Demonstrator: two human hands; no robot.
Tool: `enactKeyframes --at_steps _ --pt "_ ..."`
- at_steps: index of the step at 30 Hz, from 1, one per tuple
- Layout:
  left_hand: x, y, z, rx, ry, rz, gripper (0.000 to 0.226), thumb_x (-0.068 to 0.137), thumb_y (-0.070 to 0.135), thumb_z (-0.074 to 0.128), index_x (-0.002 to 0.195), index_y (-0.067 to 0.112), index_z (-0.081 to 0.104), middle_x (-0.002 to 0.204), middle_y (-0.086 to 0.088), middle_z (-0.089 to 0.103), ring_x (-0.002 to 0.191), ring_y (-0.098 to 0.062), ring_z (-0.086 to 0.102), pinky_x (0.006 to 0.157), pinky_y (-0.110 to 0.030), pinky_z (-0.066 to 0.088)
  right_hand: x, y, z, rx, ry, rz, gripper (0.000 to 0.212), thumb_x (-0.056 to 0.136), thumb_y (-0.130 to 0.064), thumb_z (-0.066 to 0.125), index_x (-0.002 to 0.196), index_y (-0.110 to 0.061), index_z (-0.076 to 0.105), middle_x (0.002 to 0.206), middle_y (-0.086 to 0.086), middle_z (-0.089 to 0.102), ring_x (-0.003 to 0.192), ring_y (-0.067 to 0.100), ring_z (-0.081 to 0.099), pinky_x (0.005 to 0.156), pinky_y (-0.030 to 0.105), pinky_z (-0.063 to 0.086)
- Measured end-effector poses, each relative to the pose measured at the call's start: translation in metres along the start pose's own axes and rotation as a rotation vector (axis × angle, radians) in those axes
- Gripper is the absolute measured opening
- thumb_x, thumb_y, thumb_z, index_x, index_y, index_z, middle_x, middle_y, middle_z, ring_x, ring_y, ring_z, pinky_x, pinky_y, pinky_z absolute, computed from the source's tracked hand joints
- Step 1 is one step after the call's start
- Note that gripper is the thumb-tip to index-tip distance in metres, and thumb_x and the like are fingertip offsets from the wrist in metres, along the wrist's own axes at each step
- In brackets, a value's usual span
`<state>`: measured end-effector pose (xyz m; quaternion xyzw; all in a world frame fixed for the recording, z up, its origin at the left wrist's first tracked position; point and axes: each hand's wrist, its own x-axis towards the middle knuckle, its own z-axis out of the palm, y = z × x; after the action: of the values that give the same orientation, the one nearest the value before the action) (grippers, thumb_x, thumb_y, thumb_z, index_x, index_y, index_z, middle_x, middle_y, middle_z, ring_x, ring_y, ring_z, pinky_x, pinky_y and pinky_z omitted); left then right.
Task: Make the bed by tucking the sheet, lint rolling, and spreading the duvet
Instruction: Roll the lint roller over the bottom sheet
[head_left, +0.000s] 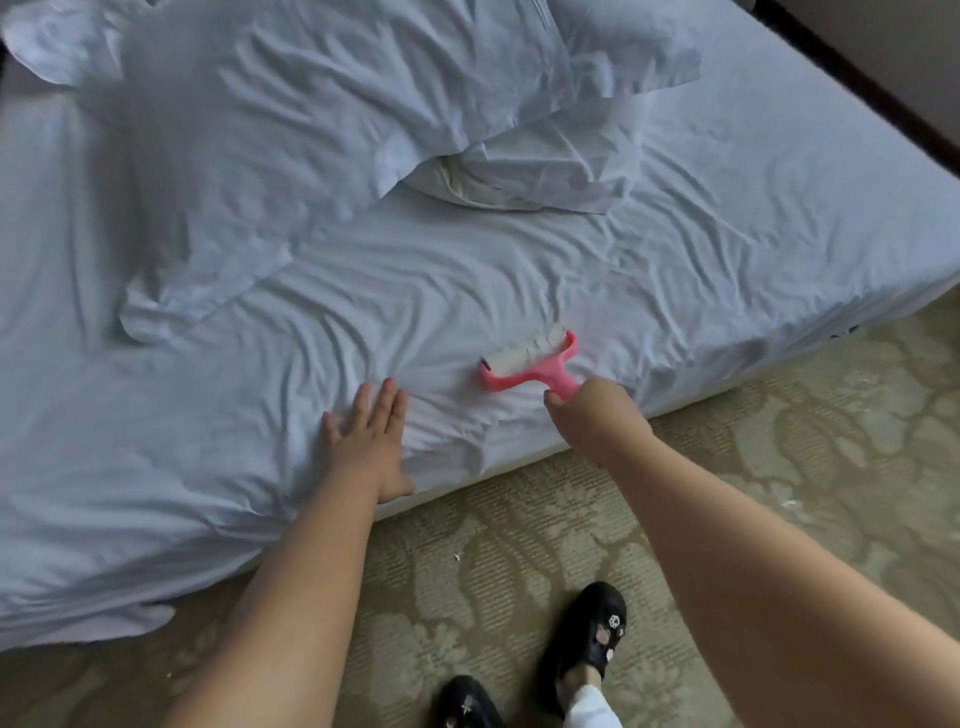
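A wrinkled white sheet (727, 249) covers the mattress. My right hand (592, 415) grips the handle of a pink lint roller (524, 361), whose white roll lies on the sheet near the bed's near edge. My left hand (363, 436) presses flat on the sheet just left of the roller, fingers straight and pointing up the bed. A crumpled white duvet (234, 156) is bunched over the far left part of the bed.
A white pillow (545, 171) lies partly under the duvet at the bed's middle top. Patterned beige carpet (779, 467) runs along the bed's near side. My two black shoes (582, 644) stand on it. A dark baseboard (883, 104) borders the far right.
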<state>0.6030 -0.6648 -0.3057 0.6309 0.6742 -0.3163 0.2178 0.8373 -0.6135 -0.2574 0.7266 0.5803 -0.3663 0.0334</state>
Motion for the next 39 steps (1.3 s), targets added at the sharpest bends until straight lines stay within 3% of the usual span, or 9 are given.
enactKeyframes --at_steps 7,14,19,22,26,30,35,39 --pt "-0.006 -0.008 -0.005 -0.126 0.003 0.029 0.107 0.087 0.047 0.06 0.15 0.019 -0.022 0.153 0.003 -0.035 0.143 -0.022 -0.025 0.117 -0.055 0.008 -0.014 0.001 -0.026 -0.167 0.036 -0.018 0.029 0.088 -0.043 0.05 0.087 -0.015 0.051 0.069 -0.001 0.051 0.068 0.022 0.056 0.059 0.027 0.04" --pt "0.006 -0.011 0.005 -0.106 0.054 -0.082 0.124 0.081 0.051 0.066 0.141 0.011 -0.035 0.145 -0.004 -0.046 0.137 -0.027 -0.036 0.113 -0.061 -0.002 0.005 -0.039 0.011 -0.108 0.064 -0.135 0.033 0.092 -0.046 0.046 0.091 -0.013 0.053 0.075 0.0 0.051 0.074 0.023 0.05 0.063 0.028 0.035" --pt "0.015 -0.014 0.014 -0.114 0.087 -0.143 0.12 0.083 0.041 0.066 0.14 0.015 -0.037 0.145 -0.002 -0.047 0.137 -0.033 -0.035 0.112 -0.061 -0.006 0.019 -0.055 0.023 -0.061 0.028 -0.126 0.032 0.093 -0.043 0.044 0.086 -0.012 0.05 0.072 0.0 0.051 0.06 0.019 0.05 0.058 0.027 0.039" --pt "0.009 -0.014 0.012 -0.119 0.068 -0.111 0.114 0.084 0.031 0.064 0.143 0.019 -0.033 0.147 -0.001 -0.044 0.14 -0.034 -0.031 0.115 -0.058 -0.001 0.012 -0.044 0.013 -0.115 -0.029 -0.082 0.026 0.092 -0.038 0.047 0.089 -0.013 0.048 0.069 -0.002 0.048 0.062 0.016 0.05 0.056 0.026 0.036" --pt "-0.008 -0.019 -0.01 -0.222 -0.058 -0.033 0.102 0.086 0.023 0.063 0.151 0.018 -0.016 0.156 -0.002 -0.027 0.145 -0.029 -0.017 0.119 -0.045 0.01 -0.006 -0.037 -0.018 -0.248 -0.085 -0.022 0.016 0.088 -0.028 0.053 0.089 -0.012 0.051 0.07 -0.001 0.049 0.062 0.016 0.051 0.061 0.025 0.04" --pt "-0.035 -0.033 -0.051 -0.433 -0.182 -0.041 0.077 0.093 0.012 0.051 0.154 0.018 0.004 0.161 -0.006 0.003 0.146 -0.025 0.016 0.116 -0.033 0.024 -0.021 -0.069 -0.05 -0.249 -0.096 -0.057 0.018 0.088 -0.029 0.052 0.085 -0.012 0.05 0.072 0.0 0.052 0.061 0.016 0.052 0.053 0.025 0.038" --pt "-0.062 -0.073 -0.094 -0.537 -0.024 -0.112 0.055 0.096 0.017 0.041 0.149 0.021 0.029 0.154 -0.007 0.026 0.137 -0.026 0.034 0.11 -0.036 0.034 -0.031 -0.123 -0.079 -0.158 -0.044 -0.199 0.022 0.088 -0.034 0.049 0.082 -0.013 0.051 0.071 -0.001 0.053 0.063 0.02 0.055 0.055 0.026 0.04" --pt "-0.091 -0.113 -0.124 -0.622 0.071 -0.216 0.055 0.1 0.02 0.04 0.152 0.018 0.023 0.157 -0.005 0.023 0.141 -0.024 0.028 0.113 -0.032 0.028 -0.034 -0.175 -0.099 -0.103 0.007 -0.279 0.025 0.087 -0.037 0.049 0.079 -0.014 0.053 0.071 0.0 0.055 0.06 0.018 0.054 0.05 0.023 0.035"
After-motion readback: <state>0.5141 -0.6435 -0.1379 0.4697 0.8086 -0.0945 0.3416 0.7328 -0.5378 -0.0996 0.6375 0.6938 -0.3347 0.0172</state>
